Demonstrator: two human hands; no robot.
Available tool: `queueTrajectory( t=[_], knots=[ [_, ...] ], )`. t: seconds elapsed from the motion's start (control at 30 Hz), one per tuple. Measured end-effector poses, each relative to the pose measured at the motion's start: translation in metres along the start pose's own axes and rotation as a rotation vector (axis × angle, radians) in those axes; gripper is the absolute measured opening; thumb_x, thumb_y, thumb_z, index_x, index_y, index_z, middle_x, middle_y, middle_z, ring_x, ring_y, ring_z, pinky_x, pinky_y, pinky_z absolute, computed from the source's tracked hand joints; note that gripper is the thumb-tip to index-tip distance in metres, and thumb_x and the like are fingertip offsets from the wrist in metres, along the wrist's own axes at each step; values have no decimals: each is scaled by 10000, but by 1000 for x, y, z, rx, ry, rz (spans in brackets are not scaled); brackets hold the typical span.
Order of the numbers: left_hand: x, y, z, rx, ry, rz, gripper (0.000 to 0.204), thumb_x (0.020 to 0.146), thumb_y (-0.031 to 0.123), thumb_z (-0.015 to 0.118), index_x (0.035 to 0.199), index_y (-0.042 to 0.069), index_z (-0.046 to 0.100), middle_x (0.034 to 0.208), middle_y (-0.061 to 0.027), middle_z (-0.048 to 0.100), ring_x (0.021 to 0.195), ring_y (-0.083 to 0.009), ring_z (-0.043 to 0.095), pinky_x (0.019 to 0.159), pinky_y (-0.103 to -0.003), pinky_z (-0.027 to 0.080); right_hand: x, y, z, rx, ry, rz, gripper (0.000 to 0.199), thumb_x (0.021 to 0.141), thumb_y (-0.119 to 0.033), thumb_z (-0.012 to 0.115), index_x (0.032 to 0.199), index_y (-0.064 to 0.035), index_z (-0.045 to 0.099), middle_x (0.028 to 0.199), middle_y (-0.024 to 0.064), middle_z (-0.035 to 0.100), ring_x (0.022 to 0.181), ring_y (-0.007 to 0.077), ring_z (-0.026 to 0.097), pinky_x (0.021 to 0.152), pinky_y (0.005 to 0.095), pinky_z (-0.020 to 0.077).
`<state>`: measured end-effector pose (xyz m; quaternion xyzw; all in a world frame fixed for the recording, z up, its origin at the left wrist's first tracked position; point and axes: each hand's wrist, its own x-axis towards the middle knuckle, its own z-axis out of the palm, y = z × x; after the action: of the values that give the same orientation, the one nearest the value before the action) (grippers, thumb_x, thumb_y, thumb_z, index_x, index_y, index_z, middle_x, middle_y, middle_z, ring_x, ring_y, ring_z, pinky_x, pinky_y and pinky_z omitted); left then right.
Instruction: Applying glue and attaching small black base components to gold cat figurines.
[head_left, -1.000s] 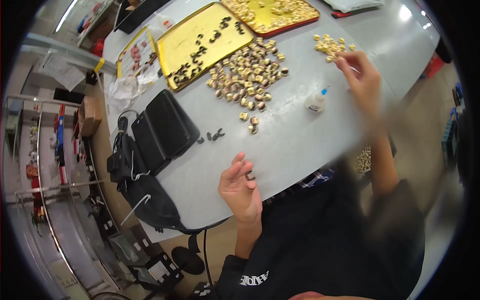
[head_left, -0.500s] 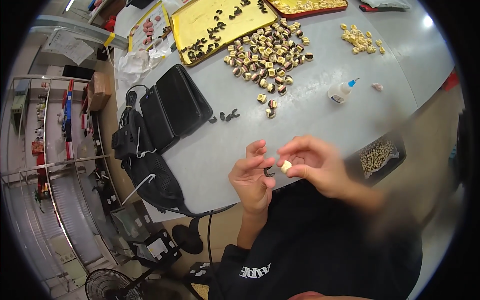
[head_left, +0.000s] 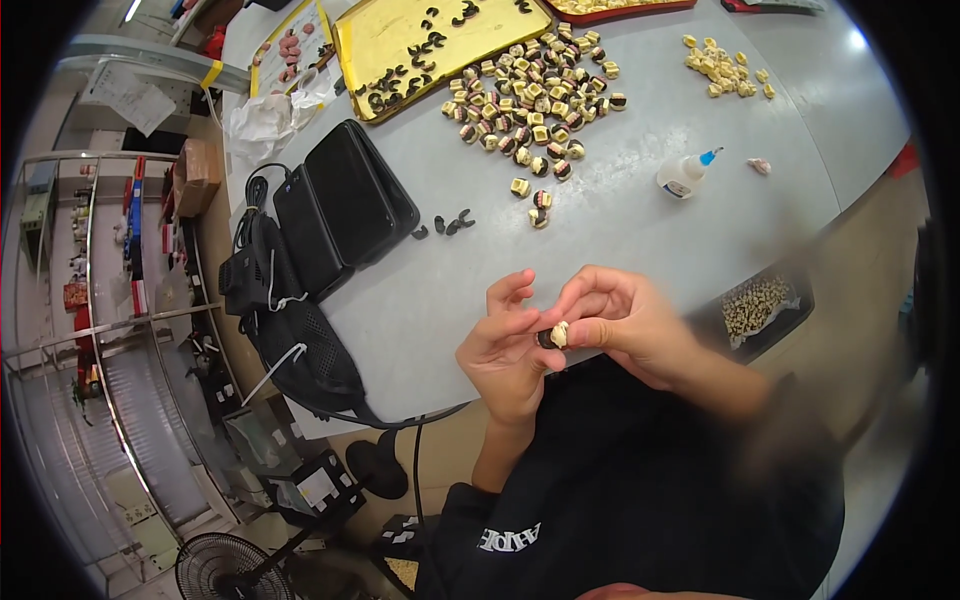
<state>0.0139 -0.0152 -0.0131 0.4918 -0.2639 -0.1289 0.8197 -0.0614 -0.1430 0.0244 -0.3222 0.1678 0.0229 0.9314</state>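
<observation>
Both hands pinch one small cream-and-black block [head_left: 553, 335] above the grey counter's [head_left: 640, 215] near edge.
Left hand [head_left: 507, 352] and right hand [head_left: 622, 322] each have the grip clamped on it; similar blocks [head_left: 530, 100] lie scattered beyond, near a white glue bottle [head_left: 684, 176].

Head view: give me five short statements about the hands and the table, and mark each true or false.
1. Both hands meet on one small cream and dark piece. True.
2. The left hand rests flat on the table. False: it is raised, pinching the piece with the right hand.
3. A small glue bottle lies on the table. True.
4. The yellow tray holds only cream pieces. False: it holds small dark curved parts.
5. Two black cases lie left of the hands. True.
</observation>
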Motion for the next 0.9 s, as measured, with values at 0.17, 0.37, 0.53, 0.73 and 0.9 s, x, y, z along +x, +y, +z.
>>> queueTrajectory(
  t=[0.17,0.37,0.53,0.73,0.9],
  knots=[
    [-2,-1,0,152,-55,86,447,655,196,801,1036,41,624,961,-90,662,1130,-301,479,905,-410,368,0,-16,-1,-88,-58,45,247,787,-14,650,1011,20,549,897,91,634,865,135,612,789,276,489],
    [-2,8,17,410,38,108,453,734,233,744,1108,23,596,1071,-140,618,1126,-315,486,892,-402,392,-1,-22,-8,-103,-107,-1,239,827,-36,620,1049,38,574,971,101,634,873,135,606,802,251,469],
    [-4,0,9,230,194,189,397,864,305,595,1111,-6,572,1125,-154,575,1101,-293,491,888,-381,390,-2,-20,-9,4,-96,-105,269,830,-80,622,1046,71,566,911,117,619,818,158,612,747,269,497],
    [-2,2,3,154,243,143,325,918,258,522,1065,-27,573,1077,-135,574,1024,-241,499,889,-362,381,5,-18,-30,-71,-60,-230,257,837,-89,615,1020,87,576,902,139,613,814,191,621,741,282,518],
    [3,15,8,275,216,-8,263,918,217,514,1053,3,585,1078,-101,569,1015,-187,508,876,-317,380,1,-23,-19,-348,103,-380,203,857,-14,569,1033,86,587,966,159,625,845,176,627,779,271,513]
  ],
)
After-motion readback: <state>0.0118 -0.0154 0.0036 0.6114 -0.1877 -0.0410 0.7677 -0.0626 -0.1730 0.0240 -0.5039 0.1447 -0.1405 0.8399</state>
